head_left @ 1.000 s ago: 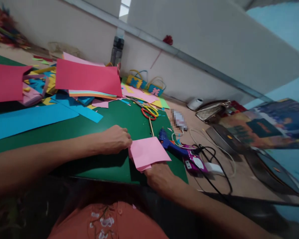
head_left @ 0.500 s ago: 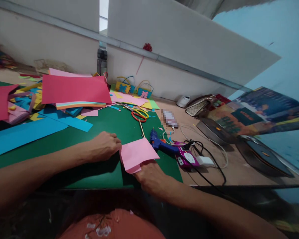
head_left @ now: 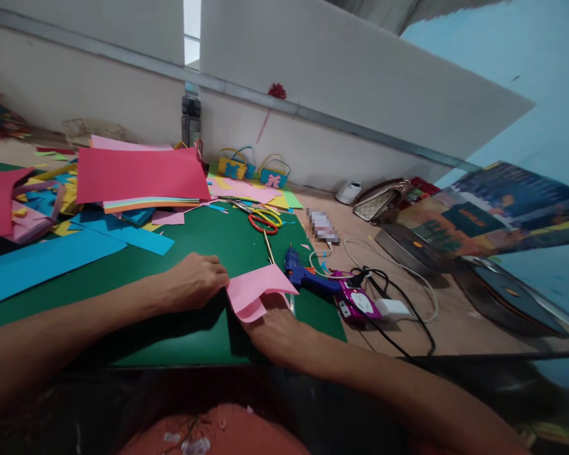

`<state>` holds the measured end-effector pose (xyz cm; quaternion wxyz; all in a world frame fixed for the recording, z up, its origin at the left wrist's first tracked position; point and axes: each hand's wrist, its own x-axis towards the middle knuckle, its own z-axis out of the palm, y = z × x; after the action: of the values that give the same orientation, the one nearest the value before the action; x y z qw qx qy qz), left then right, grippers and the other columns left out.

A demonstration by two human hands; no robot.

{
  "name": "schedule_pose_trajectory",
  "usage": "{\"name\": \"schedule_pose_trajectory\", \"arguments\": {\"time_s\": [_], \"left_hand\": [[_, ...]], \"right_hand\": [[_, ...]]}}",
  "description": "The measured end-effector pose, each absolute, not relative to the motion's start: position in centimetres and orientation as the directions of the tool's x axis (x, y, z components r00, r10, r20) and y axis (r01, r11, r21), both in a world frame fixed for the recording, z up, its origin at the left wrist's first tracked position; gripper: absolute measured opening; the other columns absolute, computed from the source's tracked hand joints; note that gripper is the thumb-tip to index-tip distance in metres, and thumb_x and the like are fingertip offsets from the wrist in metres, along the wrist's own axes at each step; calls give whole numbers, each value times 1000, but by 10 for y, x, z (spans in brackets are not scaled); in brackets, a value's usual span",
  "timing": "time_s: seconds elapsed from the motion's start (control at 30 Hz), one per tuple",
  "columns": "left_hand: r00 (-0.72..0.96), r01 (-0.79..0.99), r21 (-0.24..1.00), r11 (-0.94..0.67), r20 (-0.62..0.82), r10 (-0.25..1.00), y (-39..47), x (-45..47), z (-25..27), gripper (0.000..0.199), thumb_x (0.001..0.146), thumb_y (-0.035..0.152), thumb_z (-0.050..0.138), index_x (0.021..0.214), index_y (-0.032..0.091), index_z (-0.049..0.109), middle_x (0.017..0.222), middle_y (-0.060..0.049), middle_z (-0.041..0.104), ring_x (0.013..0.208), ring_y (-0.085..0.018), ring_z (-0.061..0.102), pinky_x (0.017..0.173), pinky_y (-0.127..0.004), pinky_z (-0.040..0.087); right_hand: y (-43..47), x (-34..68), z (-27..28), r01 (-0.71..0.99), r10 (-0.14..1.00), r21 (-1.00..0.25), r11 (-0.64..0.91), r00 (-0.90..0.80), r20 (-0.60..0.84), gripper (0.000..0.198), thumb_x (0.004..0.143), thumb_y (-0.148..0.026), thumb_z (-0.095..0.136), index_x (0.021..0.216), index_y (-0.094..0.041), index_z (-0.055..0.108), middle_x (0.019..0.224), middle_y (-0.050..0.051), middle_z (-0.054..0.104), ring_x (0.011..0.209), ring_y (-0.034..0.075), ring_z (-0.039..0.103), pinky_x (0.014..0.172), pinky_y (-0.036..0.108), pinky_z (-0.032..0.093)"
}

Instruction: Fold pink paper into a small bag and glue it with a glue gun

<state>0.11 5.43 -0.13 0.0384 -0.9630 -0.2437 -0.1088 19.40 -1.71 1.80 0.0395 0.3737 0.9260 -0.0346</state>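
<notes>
A folded piece of pink paper is over the green cutting surface, its right part lifted and curling. My left hand is closed, its fingertips pinching the paper's left edge. Under the paper's lower right side lies my right hand; its fingers are hidden by the sheet, so what they hold does not show. Just beyond the paper are a thin gold-coloured stick and a blue glue gun. Scissors with red and yellow handles rest farther back.
Stacked coloured sheets, blue paper strips and scraps occupy the left. Small paper bags stand at the back. Rightward are a purple power strip with cables, a phone and dark metal tins.
My right hand has shifted slightly left beneath the pink paper, and the paper's right side has bent up into a curl. My left hand keeps its pinch at nearly the same place.
</notes>
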Motion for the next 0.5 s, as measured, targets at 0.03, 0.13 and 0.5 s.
{"name": "schedule_pose_trajectory", "arguments": {"time_s": [0.03,0.13,0.5], "left_hand": [[854,477,-12,-879,241,461,54,1,-2,19,83,12,45,78,16,62,74,-5,65,70,-17,55,56,-25,40],[847,471,8,-882,273,455,55,1,-3,19,83,13,44,77,16,62,72,-5,64,70,-16,55,56,-25,41],[856,484,6,-875,205,475,59,0,4,17,82,11,47,80,15,64,80,-6,66,76,-18,59,57,-26,42]], "right_hand": [[-17,194,19,697,688,-46,716,-715,-120,41,84,-7,33,121,-15,47,105,14,61,90,20,57,80,35,44],[-19,194,22,704,690,-69,707,-707,-156,42,85,-6,29,121,-18,47,102,11,62,86,18,58,79,33,44],[-5,206,-8,661,662,43,749,-745,-80,45,82,-4,33,123,-16,46,124,17,51,112,26,48,96,47,32]]}}
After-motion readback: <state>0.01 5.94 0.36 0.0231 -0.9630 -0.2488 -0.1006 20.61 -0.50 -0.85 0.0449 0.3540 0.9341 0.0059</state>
